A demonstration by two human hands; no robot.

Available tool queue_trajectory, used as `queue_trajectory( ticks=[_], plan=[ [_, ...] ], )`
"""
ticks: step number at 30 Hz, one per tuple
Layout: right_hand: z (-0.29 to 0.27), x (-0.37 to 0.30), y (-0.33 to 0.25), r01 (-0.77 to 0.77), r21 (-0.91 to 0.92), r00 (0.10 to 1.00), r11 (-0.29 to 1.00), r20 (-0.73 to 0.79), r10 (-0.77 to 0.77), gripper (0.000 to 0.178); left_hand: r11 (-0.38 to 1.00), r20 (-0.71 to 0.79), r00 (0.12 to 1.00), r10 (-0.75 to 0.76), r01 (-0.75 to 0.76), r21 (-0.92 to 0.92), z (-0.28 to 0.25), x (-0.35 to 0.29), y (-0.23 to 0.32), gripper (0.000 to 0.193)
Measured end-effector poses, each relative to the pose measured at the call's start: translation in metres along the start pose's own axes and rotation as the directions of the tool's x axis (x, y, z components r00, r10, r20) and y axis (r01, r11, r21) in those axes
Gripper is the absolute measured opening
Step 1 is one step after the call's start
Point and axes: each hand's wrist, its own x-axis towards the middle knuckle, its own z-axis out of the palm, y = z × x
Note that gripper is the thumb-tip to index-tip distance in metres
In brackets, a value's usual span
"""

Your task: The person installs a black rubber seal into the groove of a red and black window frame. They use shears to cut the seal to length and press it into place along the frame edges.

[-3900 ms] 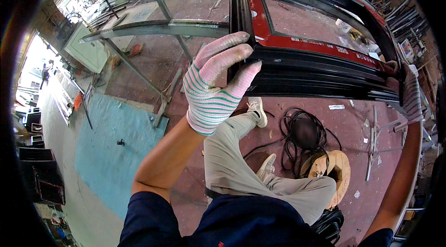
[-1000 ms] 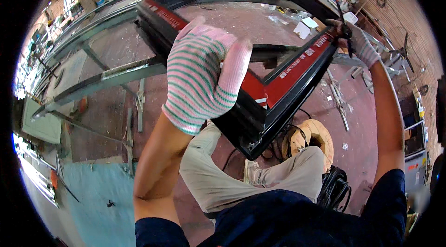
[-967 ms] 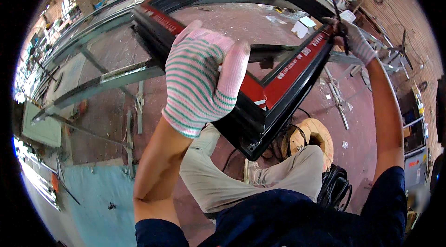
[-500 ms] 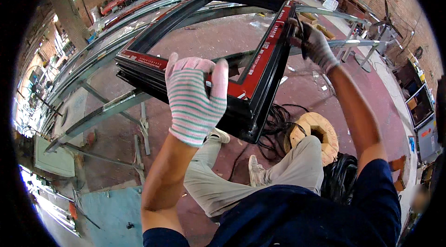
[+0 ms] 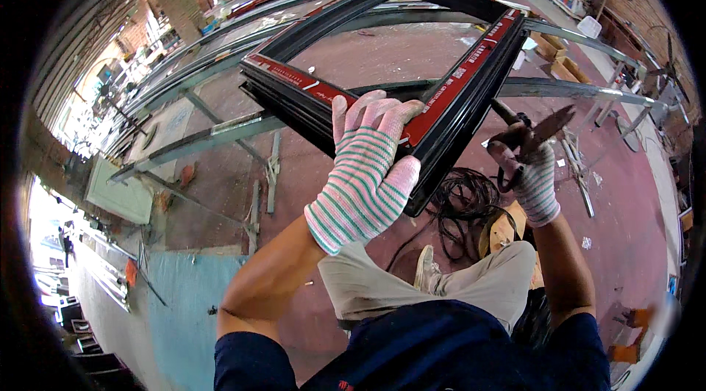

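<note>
A black rectangular window frame with red film on its top faces rests tilted across metal rails. My left hand, in a pink and green striped glove, grips the frame's near corner with its fingers over the top face and its thumb at the side. My right hand, gloved alike, is to the right of the frame and apart from it. It is closed round dark scissors with rusty-looking blades. Part of their handles is hidden by the fingers.
Metal support rails run beneath the frame, with long profiles stacked behind. On the red floor lie a coil of black cable and a wooden spool, close to my legs. Cardboard boxes sit at the far right.
My right hand has drawn back from the frame's right side, down and nearer to me, with the scissors. My left hand has shifted along to the near corner. The view has turned somewhat.
</note>
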Motion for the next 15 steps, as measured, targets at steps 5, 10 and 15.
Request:
queue_trajectory(
  ticks=[5, 10, 15],
  plan=[
    [-0.006, -0.008, -0.007, 0.022, 0.103, 0.999, 0.994, 0.04, -0.026, 0.021, 0.996, 0.039, 0.999, -0.019, 0.015, 0.087, -0.002, 0.002, 0.004, 0.062],
    [-0.009, -0.018, -0.007, -0.037, 0.156, 0.997, 0.987, 0.073, 0.026, 0.028, 0.999, 0.043, 0.998, 0.035, -0.033, -0.043, -0.006, 0.001, 0.0, 0.057],
    [-0.008, -0.02, -0.002, 0.163, 0.001, 0.969, 0.987, 0.189, -0.16, 0.038, 0.993, 0.065, 0.991, 0.118, -0.116, -0.028, -0.016, 0.003, -0.002, 0.054]
  ],
)
